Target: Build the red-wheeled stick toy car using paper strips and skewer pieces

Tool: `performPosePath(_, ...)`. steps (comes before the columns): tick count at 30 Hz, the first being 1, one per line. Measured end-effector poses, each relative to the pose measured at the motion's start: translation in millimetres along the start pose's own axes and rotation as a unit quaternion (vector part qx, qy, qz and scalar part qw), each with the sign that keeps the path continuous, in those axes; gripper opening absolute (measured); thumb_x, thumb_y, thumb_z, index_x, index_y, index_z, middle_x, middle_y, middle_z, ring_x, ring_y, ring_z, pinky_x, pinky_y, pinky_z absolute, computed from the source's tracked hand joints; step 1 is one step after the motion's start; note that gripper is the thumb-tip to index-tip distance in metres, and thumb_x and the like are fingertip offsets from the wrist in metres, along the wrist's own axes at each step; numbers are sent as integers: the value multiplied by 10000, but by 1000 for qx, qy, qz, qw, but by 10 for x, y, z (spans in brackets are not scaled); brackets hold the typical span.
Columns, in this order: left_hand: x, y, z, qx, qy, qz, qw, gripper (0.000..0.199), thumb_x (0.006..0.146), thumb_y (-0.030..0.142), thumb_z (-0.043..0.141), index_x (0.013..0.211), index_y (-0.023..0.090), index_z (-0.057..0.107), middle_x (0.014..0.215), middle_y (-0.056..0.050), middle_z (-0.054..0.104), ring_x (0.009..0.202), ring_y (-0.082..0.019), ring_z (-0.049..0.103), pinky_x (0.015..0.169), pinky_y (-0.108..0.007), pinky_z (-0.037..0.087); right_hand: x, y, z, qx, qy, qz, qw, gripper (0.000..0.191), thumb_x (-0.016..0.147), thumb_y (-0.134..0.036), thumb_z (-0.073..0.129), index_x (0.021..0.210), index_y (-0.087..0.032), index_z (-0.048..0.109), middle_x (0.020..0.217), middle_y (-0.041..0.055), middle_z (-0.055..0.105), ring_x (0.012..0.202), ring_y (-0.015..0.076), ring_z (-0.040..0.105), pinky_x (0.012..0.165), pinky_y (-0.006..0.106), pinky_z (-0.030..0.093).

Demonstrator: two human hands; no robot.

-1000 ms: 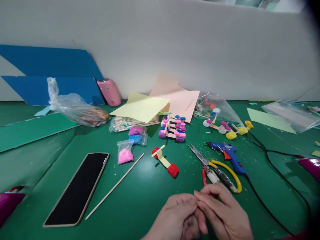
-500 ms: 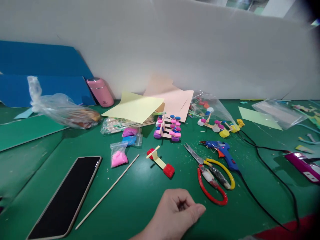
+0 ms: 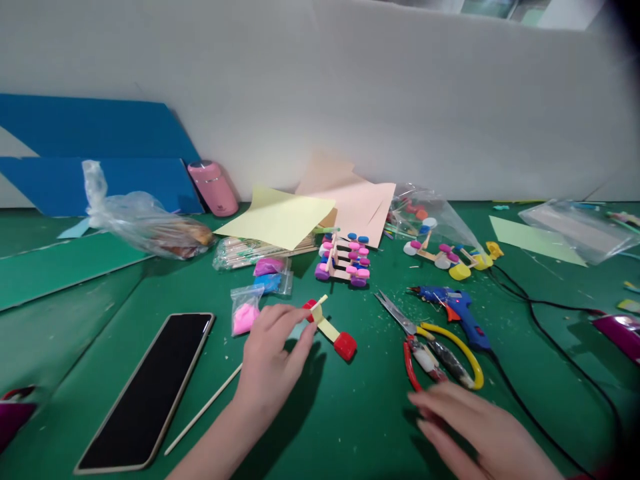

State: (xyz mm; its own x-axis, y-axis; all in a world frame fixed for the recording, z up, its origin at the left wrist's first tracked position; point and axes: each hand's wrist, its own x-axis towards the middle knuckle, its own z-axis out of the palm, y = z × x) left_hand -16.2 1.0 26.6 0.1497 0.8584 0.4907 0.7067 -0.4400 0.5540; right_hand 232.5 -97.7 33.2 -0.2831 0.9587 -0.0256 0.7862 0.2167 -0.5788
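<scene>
My left hand (image 3: pixel 275 353) reaches over the green table, thumb and forefinger apart at the near end of a small piece with red blocks (image 3: pixel 345 346) and a pale yellow strip. Whether its fingertips touch the piece is unclear. Under the same hand runs a thin wooden stick (image 3: pixel 205 408), its upper part hidden. My right hand (image 3: pixel 470 427) is at the lower right with fingers spread, holding nothing visible, beside the red and yellow handles of the scissors (image 3: pixel 450 360). A bag of pink clay (image 3: pixel 245 319) lies just behind my left hand.
A phone (image 3: pixel 147 393) lies at the left. Beyond the scissors is a blue glue gun (image 3: pixel 455 309) with a black cable. Small wheeled pieces (image 3: pixel 345 260), yellow paper (image 3: pixel 277 217), a pink bottle (image 3: pixel 215 189) and plastic bags line the back.
My left hand has moved up and left to the red-ended piece and opened its fingers. My right hand has come into view at the lower right. The view has shifted slightly.
</scene>
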Motion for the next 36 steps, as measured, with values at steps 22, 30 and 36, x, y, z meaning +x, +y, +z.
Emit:
performPosePath(22,246,-53,346,94,-39,12,995,162,773,231,507,655,189,610,651,-13,611,724,-184,519,703,-352,322,1098,-223,399,80,40,17,996,239,826,-262,474,1051,-226,544,944,32,569,799,172,544,669,274,430)
performPosePath(30,251,-99,357,88,-42,22,995,145,763,216,513,652,186,602,643,-7,608,720,-181,519,709,-352,317,1076,-237,468,91,22,13,996,219,831,-240,466,1034,-226,550,938,29,567,826,171,537,698,273,421)
performPosePath(36,267,-91,353,92,-51,22,994,135,768,228,515,694,187,620,648,-12,611,727,-188,520,699,-351,317,1070,-240,466,79,23,14,997,229,837,-249,454,1041,-222,555,969,37,574,848,171,546,708,268,430)
